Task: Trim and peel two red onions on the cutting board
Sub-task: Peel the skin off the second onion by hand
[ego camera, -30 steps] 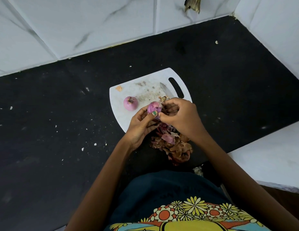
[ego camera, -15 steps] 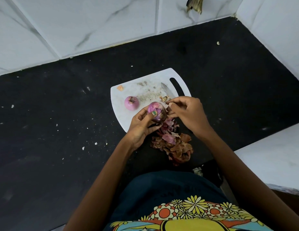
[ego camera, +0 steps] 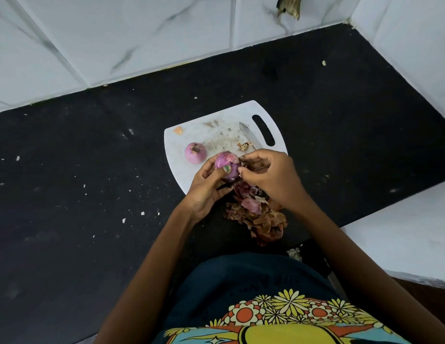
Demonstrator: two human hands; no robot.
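Note:
My left hand (ego camera: 207, 187) grips a partly peeled red onion (ego camera: 227, 163) above the near edge of the white cutting board (ego camera: 191, 175); the thumb lies across its front. Against the onion's right side, my right hand (ego camera: 271, 177) pinches a bit of its skin with curled fingertips. A second red onion (ego camera: 195, 153), peeled and trimmed, stands alone on the board's left part. A knife (ego camera: 248, 136) lies on the board by the handle slot, its handle end hidden behind my right hand.
A heap of brown and purple onion skins (ego camera: 257, 217) lies on the black counter (ego camera: 92, 182) just below the board. White crumbs dot the counter. Marble tile walls (ego camera: 142, 38) rise behind and to the right; a white ledge (ego camera: 402, 234) sits at the right.
My right hand pulled off to the right and came back against the onion's side. My left hand turned the onion a little. The other onion and the knife stayed put.

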